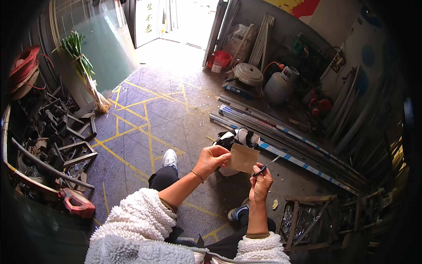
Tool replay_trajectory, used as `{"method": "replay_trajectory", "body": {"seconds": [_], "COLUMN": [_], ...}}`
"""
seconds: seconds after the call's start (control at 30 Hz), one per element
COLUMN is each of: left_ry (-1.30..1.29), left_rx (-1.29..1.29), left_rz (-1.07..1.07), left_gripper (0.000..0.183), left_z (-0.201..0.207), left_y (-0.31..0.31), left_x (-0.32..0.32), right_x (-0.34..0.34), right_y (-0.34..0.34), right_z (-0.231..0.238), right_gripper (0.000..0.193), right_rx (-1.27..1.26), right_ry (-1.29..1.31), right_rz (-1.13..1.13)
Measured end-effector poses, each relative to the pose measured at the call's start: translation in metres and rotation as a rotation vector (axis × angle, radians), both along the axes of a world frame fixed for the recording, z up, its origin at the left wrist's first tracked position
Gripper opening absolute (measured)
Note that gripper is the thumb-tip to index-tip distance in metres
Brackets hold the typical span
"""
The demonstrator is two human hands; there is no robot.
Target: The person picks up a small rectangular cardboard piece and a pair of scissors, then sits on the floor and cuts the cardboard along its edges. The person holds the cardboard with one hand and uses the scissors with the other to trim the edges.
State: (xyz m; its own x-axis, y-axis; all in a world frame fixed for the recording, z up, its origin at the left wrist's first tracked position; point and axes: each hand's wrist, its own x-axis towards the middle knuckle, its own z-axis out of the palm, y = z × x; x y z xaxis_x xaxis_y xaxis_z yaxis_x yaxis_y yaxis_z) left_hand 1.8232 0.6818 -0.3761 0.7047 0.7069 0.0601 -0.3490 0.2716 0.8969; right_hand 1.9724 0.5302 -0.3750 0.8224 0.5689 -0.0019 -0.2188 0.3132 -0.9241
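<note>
Between my two hands is a flat, squarish piece of brown cardboard (244, 158). My left hand (212, 162) pinches its left edge between thumb and fingers. At its lower right corner is my right hand (262, 181), closed around a slim tool (260, 170) with a dark handle and a thin metal end pointing up and right. Whether that end is a blade or a shaft, I cannot tell. The right fingertips seem to touch the cardboard too. Behind the cardboard, partly hidden by it, stands a white and black bundle or bag (241, 135).
Long metal profiles (281, 132) lie on the floor to the right, near a gas cylinder (279, 86) and a round pale lid (248, 74). Metal frames (77, 154) crowd the left side, with a red tool (77, 202) nearby. Leeks (85, 70) lean against glass panels.
</note>
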Motion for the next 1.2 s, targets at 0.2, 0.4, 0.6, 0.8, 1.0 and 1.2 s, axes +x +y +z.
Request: {"method": "replay_trajectory", "body": {"seconds": [0.2, 0.4, 0.6, 0.8, 1.0, 1.2], "left_ry": [0.0, 0.005, 0.017, -0.031, 0.014, 0.005], "left_rx": [-0.035, -0.069, -0.101, -0.029, -0.072, -0.089], "left_rz": [0.02, 0.029, 0.03, 0.143, 0.27, 0.287], "left_gripper": [0.015, 0.014, 0.014, 0.011, 0.012, 0.015], "left_z": [0.0, -0.004, -0.004, 0.001, 0.006, 0.01], "left_y": [0.0, 0.002, 0.004, 0.019, 0.038, 0.039], "left_x": [0.001, 0.002, 0.0, -0.008, -0.02, -0.021], "right_x": [-0.004, -0.008, -0.015, -0.014, -0.016, -0.028], "right_y": [0.001, 0.001, 0.001, 0.0, -0.005, -0.004], "right_z": [0.002, 0.002, 0.008, 0.014, 0.017, 0.03], "right_gripper": [0.016, 0.017, 0.019, 0.022, 0.013, 0.015], "right_rx": [-0.007, -0.006, -0.025, -0.129, -0.264, -0.442], "right_ry": [0.001, -0.007, -0.027, -0.062, -0.252, -0.211], "right_rz": [-0.007, -0.004, 0.035, 0.158, 0.229, 0.373]}}
